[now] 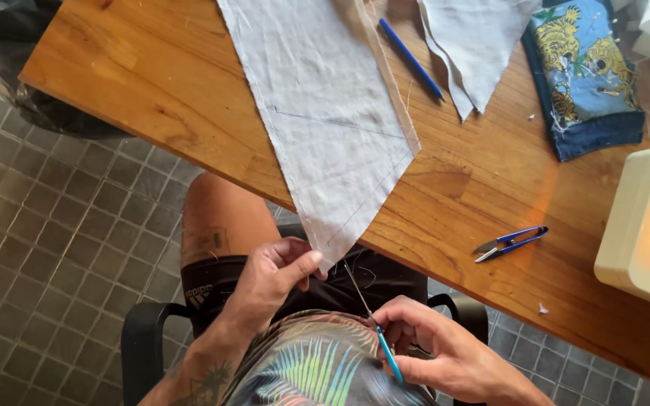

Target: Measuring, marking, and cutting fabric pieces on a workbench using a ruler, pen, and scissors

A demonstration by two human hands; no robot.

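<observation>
We pinch the pointed lower corner of the pale grey fabric panel (325, 113) between the thumb and fingers of our left hand (276, 274), closed on the cloth just where it hangs off the near edge of the wooden table (152, 90). Our right hand (434, 346) is closed around a slim tool with a turquoise handle (381, 338), likely a seam ripper; its thin metal shaft runs up and away from that grip, and its tip sits just beside the pinched corner, though we cannot tell if it touches the cloth. Above the left grip the panel spreads flat over the table, with faint drawn lines on it. Beyond and to the right of the right hand lie blue-handled thread snips (511, 243), and further off a blue pen (411, 59), more pale fabric pieces (475, 45) and a blue tiger-print cloth (584, 75). A cream sewing machine (645, 233) stands far right.
</observation>
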